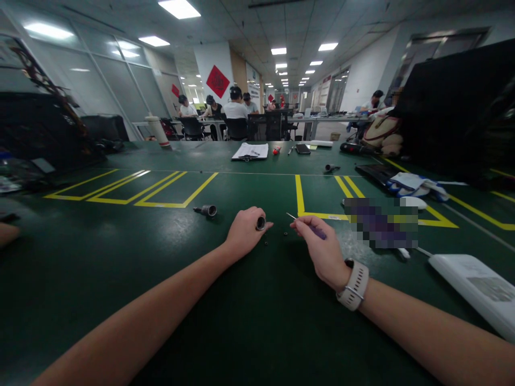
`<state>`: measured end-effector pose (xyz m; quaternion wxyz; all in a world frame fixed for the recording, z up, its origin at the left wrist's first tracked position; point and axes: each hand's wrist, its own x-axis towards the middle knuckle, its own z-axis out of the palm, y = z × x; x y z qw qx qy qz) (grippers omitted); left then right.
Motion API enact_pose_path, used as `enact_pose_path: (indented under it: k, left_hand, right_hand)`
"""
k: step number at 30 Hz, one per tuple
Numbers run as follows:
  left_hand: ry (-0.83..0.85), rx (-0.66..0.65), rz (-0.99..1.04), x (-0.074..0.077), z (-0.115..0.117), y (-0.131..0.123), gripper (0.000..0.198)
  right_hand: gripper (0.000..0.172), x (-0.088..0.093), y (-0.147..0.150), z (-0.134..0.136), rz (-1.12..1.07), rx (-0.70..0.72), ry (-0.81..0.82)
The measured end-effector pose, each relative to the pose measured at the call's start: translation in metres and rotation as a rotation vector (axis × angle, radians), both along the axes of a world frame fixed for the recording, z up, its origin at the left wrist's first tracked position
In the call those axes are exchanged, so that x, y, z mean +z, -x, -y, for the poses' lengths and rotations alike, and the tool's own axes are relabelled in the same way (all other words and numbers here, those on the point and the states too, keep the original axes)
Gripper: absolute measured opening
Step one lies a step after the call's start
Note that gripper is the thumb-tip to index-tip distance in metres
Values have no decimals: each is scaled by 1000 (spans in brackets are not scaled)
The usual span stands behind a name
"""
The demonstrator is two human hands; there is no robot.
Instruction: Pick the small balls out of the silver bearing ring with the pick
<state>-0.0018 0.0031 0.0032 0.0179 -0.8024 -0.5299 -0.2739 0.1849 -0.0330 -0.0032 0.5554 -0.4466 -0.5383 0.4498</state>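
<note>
My left hand (244, 230) is closed around a dark metal socket (261, 223), whose round open end faces me. To the right, my right hand (319, 244) grips a small screwdriver (317, 231) with a purple handle. Its thin metal shaft points up and left, apart from the socket. Two tiny dark round parts lie on the green table between the hands, one small part (285, 234) near the screwdriver and another (266, 243) below the socket. A second socket with a shank (206, 210) rests on its side left of my left hand.
Yellow tape (300, 195) marks boxes on the green table (257, 332). Farther back are another socket (330, 168), a clipboard (250, 151) and a phone (303, 149). At right lie a white device (475, 284) and a cloth (416, 185). People sit at tables beyond.
</note>
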Motion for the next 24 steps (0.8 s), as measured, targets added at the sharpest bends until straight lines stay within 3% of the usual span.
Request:
enact_pose_path:
  k: [3, 5, 14, 18, 24]
  left_hand:
    - [-185, 190, 69, 2, 2, 1, 30]
    - [-219, 253, 148, 3, 3, 1, 34]
    - [-250, 336, 426, 0, -4, 7, 29]
    - [-274, 311, 411, -4, -10, 15, 22]
    - [-168, 214, 398, -7, -11, 14, 21]
  right_hand:
    - [16, -3, 1, -3, 155, 20, -23]
    - [15, -4, 3, -5, 250, 79, -54]
    - [24, -3, 37, -15, 529, 367, -256]
    - [34, 3, 32, 5, 577, 573, -364]
    - [35, 27, -21, 58, 822, 895, -579]
